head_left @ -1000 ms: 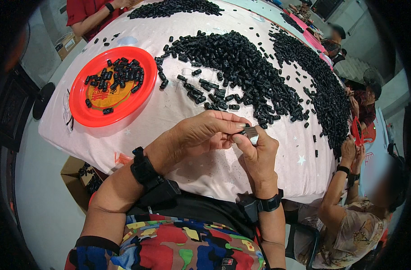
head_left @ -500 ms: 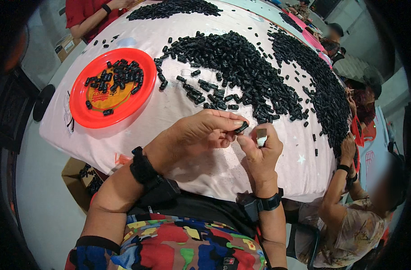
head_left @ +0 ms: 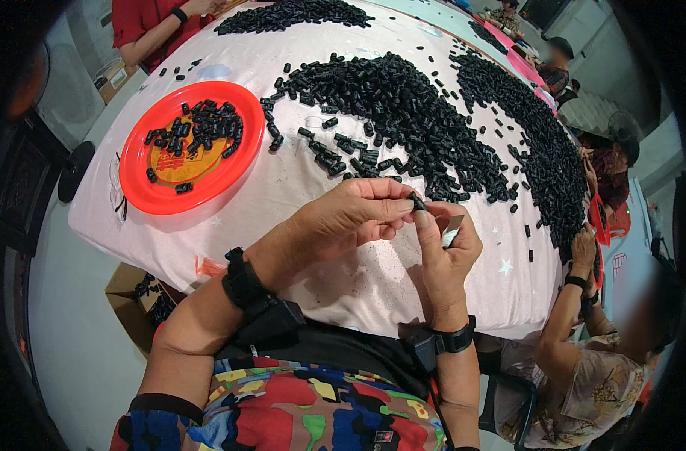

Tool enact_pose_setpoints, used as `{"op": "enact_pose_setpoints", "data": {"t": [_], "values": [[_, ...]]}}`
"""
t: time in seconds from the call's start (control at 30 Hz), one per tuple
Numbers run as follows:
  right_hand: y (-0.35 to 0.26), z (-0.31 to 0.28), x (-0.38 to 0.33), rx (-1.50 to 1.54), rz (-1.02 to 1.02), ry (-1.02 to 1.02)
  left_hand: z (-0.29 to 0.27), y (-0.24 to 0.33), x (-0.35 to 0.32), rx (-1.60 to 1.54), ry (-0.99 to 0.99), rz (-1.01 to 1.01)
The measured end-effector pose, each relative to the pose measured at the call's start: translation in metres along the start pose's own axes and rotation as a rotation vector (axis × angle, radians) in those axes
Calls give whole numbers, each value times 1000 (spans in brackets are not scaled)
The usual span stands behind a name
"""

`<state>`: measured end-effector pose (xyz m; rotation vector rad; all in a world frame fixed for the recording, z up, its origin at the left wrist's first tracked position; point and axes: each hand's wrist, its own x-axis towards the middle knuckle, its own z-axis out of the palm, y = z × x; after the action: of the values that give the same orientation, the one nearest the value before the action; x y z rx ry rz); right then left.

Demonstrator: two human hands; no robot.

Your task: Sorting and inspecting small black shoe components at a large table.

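My left hand (head_left: 361, 214) is closed, pinching a small black cylindrical piece (head_left: 416, 201) between thumb and fingers. My right hand (head_left: 449, 246) is closed round a small flat blade (head_left: 452, 231) with a shiny, pale face, which sticks out by the forefinger. The right thumb tip presses against the black piece, so both hands meet there. Beyond them lies a big heap of similar black pieces (head_left: 392, 98) on the pale pink cloth. To the left, a red round basin (head_left: 132, 161) with a yellow printed bottom holds a loose cluster of these pieces.
A second long heap (head_left: 519, 120) runs along the table's right side, another (head_left: 294, 16) at the far end. Co-workers sit at the right, one with a hand (head_left: 583, 248) by a red container; a red-sleeved person stands far left. A cardboard box (head_left: 128, 297) stands below the table's left edge.
My right hand has turned and come in against my left, its thumb now on the black piece. The blade has tilted. The black piece has shifted slightly right and up.
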<state>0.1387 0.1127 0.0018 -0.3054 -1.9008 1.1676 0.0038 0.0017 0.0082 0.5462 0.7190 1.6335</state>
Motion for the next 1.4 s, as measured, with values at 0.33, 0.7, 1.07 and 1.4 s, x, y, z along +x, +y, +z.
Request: {"op": "enact_pose_setpoints", "data": {"t": [0.33,0.7,1.07,1.4], "values": [[-4,-3,0,-167,-1,-123,0,-2,-1,58,71,19],[4,-2,0,-131,87,-200,-4,-2,-1,130,-31,-19],[8,-4,-1,-202,62,-211,0,1,-2,194,-24,-14],[10,-3,-1,-226,18,-202,1,1,-2,222,1,-46]]}}
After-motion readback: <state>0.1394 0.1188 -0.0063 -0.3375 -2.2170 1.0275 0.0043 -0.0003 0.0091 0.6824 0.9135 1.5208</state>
